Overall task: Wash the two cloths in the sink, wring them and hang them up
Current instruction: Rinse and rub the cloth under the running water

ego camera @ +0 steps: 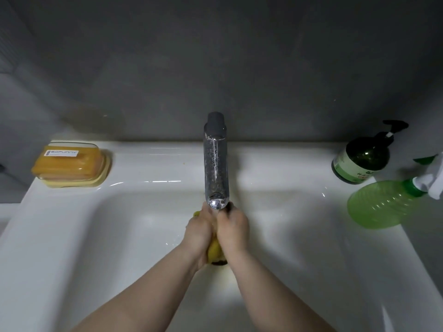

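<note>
Yellow cloth [214, 251], bunched between both hands, mid-basin just below the faucet [215, 164] spout.
Left hand [200, 232] and right hand [233, 230] side by side, each gripping the cloth; white sink [96, 236] floor lies open to either side. Rim: orange soap box [72, 164] at left rear corner, dark pump bottle [359, 161] and green spray bottle [383, 207] at right edge, well apart from the hands.

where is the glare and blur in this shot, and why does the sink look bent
Head view: wide-angle lens bows the white ceramic sink rim; glare streaks lie on it beside the chrome tap; the translucent green spray bottle looks soft.
</note>
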